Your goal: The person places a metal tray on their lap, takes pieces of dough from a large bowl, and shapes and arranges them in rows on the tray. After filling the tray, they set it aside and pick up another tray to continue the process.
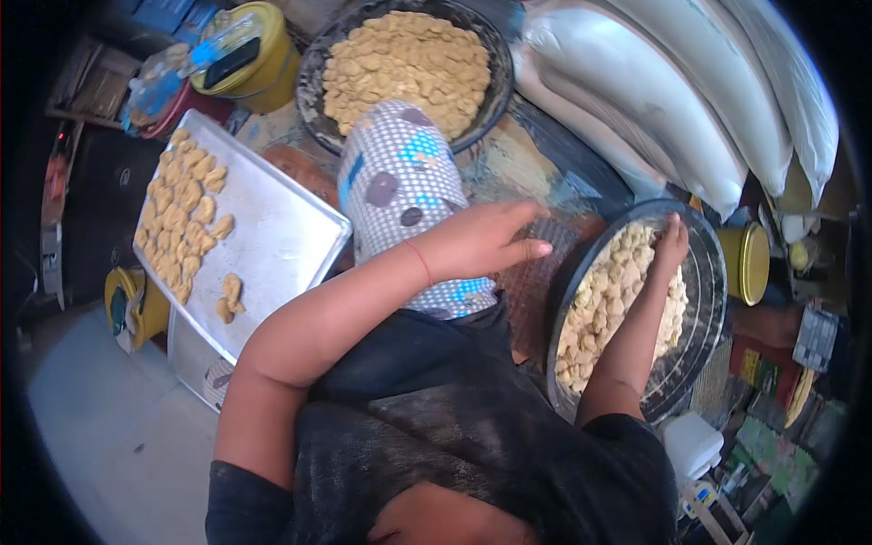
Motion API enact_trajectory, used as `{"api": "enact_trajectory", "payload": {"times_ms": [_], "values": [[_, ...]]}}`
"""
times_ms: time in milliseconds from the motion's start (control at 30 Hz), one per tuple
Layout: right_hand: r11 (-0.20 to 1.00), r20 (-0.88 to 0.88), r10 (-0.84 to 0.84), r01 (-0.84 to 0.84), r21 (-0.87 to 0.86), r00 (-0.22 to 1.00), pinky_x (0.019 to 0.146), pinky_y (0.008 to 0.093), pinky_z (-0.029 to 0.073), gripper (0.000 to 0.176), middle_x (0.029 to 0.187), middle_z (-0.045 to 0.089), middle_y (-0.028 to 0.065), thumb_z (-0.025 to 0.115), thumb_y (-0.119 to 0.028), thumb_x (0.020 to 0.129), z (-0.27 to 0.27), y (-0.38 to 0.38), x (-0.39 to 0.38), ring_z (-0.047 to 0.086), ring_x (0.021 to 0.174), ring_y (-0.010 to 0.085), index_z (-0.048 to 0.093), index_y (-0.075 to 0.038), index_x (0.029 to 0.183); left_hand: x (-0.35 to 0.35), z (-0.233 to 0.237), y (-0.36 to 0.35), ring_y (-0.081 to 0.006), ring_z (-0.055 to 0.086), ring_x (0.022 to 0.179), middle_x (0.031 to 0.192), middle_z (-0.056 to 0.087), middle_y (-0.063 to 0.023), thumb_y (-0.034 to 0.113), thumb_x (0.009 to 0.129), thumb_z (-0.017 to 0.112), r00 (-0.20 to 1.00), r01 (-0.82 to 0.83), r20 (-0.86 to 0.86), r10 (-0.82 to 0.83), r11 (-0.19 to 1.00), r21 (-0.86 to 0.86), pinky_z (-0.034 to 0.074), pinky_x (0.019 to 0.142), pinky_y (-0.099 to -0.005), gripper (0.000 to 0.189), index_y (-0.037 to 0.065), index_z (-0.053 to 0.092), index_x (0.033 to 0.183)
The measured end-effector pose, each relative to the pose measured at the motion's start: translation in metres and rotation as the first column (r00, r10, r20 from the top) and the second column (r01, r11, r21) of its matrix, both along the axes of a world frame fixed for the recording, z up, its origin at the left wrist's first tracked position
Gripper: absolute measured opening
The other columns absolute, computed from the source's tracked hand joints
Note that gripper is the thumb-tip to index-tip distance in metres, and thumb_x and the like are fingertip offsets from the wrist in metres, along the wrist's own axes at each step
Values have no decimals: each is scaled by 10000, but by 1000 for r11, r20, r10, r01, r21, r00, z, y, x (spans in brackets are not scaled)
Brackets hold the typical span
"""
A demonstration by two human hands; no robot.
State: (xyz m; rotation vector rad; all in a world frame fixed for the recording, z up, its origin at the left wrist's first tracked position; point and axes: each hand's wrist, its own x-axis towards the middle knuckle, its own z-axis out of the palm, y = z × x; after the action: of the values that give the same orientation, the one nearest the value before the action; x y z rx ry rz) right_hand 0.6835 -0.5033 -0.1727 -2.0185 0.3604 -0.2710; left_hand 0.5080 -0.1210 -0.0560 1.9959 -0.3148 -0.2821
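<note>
My left hand [495, 241] is held out over a dark ridged board [542, 295], its fingers stretched and the thumb apart. No object shows in it. My right hand [670, 243] reaches into a black basin [704, 336] on the right, at the far side of a heap of pale dough pieces [604, 304]. Its fingers are close together and bent down; whatever they grip is hidden. A metal baking tray [272, 209] lies tilted at the left, with several shaped dough twists [186, 213] grouped on its left part.
Ahead stands another dark basin [313, 100] full of flattened dough pieces [409, 68]. Patterned cloth [400, 173] covers my leg between tray and board. Large white plastic sacks [627, 82] lie at the upper right. Yellow buckets [268, 77] stand around the edges, one with a phone on top.
</note>
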Motion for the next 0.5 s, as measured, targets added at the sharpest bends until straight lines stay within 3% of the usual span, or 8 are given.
{"api": "enact_trajectory", "payload": {"times_ms": [33, 100, 167, 233, 300, 367, 400, 500], "values": [[985, -8, -59, 57, -161, 998, 541, 302, 466, 333, 687, 614, 105, 614, -328, 877, -19, -42, -5, 588, 651, 172, 628, -17, 997, 3, -3, -8, -328, 593, 1024, 1180, 562, -210, 447, 927, 513, 998, 48, -36, -48, 999, 7, 450, 901, -401, 561, 11, 468, 1276], [834, 7, -90, 79, -546, 996, 604, 403, 480, 325, 687, 640, 173, 622, -312, 849, -50, -95, -33, 621, 665, 274, 648, -3, 946, 6, -15, -21, -331, 589, 1029, 1179, 561, -212, 446, 929, 509, 994, 96, -55, -96, 995, 5, 449, 900, -402, 552, 10, 477, 1265], [745, -265, -213, -19, -667, 941, 777, 470, 477, 347, 906, 657, 244, 594, -278, 841, -96, -121, -66, 626, 836, 384, 619, 5, 1041, 5, -32, -28, -334, 584, 1034, 1177, 560, -214, 445, 931, 504, 988, 135, -72, -134, 991, 9, 448, 899, -404, 543, 9, 486, 1255], [357, -44, 27, -51, -933, 999, 938, 490, 426, 423, 1220, 546, 264, 541, -266, 865, -178, -127, -118, 525, 1121, 418, 543, 3, 1191, 3, -49, -29, -338, 582, 1031, 1163, 570, -211, 429, 935, 500, 989, 137, -66, -132, 989, 63, 450, 896, -403, 506, 6, 521, 1213], [357, -405, -221, -313, -880, 887, 1068, 518, 296, 525, 1437, 331, 250, 502, -243, 886, -156, -52, -146, 331, 1301, 444, 411, -4, 1344, 1, -39, -28, -349, 576, 1032, 1124, 583, -211, 424, 930, 505, 987, 114, -116, -108, 992, 51, 448, 893, -411, 494, 1, 538, 1183], [463, -456, -63, -379, -801, 888, 1108, 536, 205, 573, 1473, 284, 235, 473, -278, 918, -175, -62, -157, 241, 1369, 409, 335, -11, 1406, 1, -39, -28, -360, 569, 1033, 1085, 597, -211, 419, 925, 509, 980, 112, -168, -104, 993, 35, 446, 889, -418, 482, -4, 554, 1152], [425, -525, -9, -472, -772, 851, 1121, 554, 140, 578, 1508, 242, 195, 407, -335, 954, -161, -72, -157, 200, 1400, 374, 278, -74, 1454, 1, -42, -28, -361, 567, 1035, 1085, 597, -209, 414, 928, 506, 984, 111, -141, -105, 993, 34, 445, 891, -417, 477, -7, 558, 1145], [344, -556, -180, -478, -808, 811, 1112, 577, 136, 571, 1538, 192, 154, 348, -393, 972, -102, -81, -155, 163, 1420, 345, 251, -141, 1475, 3, -47, -30, -362, 558, 1044, 1084, 596, -204, 401, 931, 504, 989, 99, -112, -92, 993, 66, 442, 896, -410, 461, -11, 566, 1128]]}}
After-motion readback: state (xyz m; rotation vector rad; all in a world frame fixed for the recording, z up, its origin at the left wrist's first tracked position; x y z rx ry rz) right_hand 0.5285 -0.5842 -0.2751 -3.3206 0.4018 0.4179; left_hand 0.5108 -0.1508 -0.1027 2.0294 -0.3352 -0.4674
